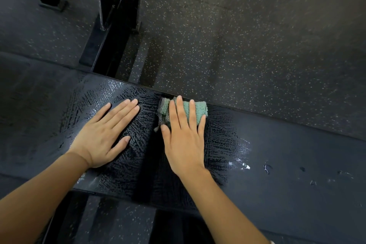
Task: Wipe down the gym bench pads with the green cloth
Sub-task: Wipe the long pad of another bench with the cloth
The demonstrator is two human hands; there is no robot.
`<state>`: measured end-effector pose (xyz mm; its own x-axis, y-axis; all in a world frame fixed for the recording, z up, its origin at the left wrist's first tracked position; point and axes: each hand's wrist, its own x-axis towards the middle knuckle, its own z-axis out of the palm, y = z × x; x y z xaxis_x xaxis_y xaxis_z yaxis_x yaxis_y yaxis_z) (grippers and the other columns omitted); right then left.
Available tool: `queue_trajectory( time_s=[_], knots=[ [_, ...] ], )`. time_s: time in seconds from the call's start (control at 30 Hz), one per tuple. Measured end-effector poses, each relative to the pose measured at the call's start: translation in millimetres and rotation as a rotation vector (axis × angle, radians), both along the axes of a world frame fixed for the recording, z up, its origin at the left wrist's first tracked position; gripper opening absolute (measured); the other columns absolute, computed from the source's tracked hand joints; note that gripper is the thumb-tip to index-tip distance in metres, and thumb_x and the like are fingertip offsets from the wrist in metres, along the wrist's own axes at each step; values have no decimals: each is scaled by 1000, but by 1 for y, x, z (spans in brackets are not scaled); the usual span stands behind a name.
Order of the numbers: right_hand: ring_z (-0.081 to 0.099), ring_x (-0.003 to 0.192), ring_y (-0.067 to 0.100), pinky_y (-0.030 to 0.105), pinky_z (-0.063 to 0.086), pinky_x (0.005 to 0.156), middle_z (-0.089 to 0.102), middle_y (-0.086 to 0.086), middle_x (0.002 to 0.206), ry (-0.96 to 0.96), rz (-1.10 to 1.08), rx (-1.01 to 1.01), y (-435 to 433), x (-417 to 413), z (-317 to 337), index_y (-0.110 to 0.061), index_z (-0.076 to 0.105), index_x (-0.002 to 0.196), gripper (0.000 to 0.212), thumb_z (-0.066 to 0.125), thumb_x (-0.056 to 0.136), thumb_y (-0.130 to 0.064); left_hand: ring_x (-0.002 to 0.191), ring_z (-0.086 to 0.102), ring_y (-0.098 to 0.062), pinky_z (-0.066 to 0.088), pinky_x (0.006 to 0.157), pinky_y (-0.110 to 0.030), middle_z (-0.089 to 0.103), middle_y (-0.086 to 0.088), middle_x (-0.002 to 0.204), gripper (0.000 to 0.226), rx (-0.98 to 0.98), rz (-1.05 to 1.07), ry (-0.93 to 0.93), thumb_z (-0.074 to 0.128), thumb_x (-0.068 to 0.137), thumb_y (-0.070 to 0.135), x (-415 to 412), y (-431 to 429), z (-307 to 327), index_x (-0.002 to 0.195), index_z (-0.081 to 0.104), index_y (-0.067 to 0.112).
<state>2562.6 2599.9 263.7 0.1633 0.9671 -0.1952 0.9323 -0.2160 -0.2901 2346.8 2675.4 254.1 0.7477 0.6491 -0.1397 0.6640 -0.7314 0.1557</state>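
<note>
One view from high on the head, looking down.

Worn on the head, tipped forward and steeply down, close over the black bench pad (277, 154) running across the middle from left to right. Wide, and a bit bent at the edges. Near enough to fill the bottom with both bare arms, left hand (103, 134) and right hand (184, 142) in the middle. Past the pad, speckled floor (247, 35) up top and a black machine frame (116, 16) at the top left.
</note>
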Motion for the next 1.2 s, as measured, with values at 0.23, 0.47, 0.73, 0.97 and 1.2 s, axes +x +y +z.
queue_trajectory(
  time_s=[0.23, 0.47, 0.73, 0.97, 1.2],
  knots=[
    [13, 150, 28, 52, 16, 113, 18, -1, 163, -38, 22, -41, -85, -9, 8, -18, 25, 155, 62, 29, 98, -43, 153, 17, -22, 16, 121, -48, 16, -6, 166, 69, 12, -3, 5, 29, 97, 39, 0, 0, 0, 158, 18, 9],
    [22, 148, 29, 53, 21, 110, 23, 0, 162, -37, 7, -87, -113, -12, 9, -17, 31, 153, 65, 35, 94, -45, 152, 18, -22, 16, 121, -47, 16, -6, 166, 68, 28, -2, 12, 27, 98, 40, 1, -1, 0, 158, 18, 9],
    [-15, 150, 17, 46, -9, 120, -3, -8, 164, 11, -125, -59, -42, 32, 3, -24, 4, 157, 61, 10, 101, -47, 153, 16, -22, 15, 122, -48, 15, -6, 166, 68, 22, 6, 21, 28, 98, 39, 0, -3, 0, 158, 17, 9],
    [-20, 149, 17, 46, -12, 117, -9, -9, 164, 13, -136, -60, -38, 43, 3, -25, -3, 157, 63, 4, 99, -49, 154, 11, -23, 5, 124, -43, 13, -9, 166, 68, 22, 114, -11, 26, 100, 40, 19, -20, -1, 157, 16, 6],
    [-5, 152, 20, 49, 5, 119, 4, -5, 165, -42, -128, -66, -99, 43, 2, -23, 4, 157, 60, 15, 102, -45, 154, 10, -24, 0, 125, -43, 11, -10, 166, 68, 25, 137, 8, 25, 101, 41, 34, -28, -1, 157, 16, 3]
  ],
)
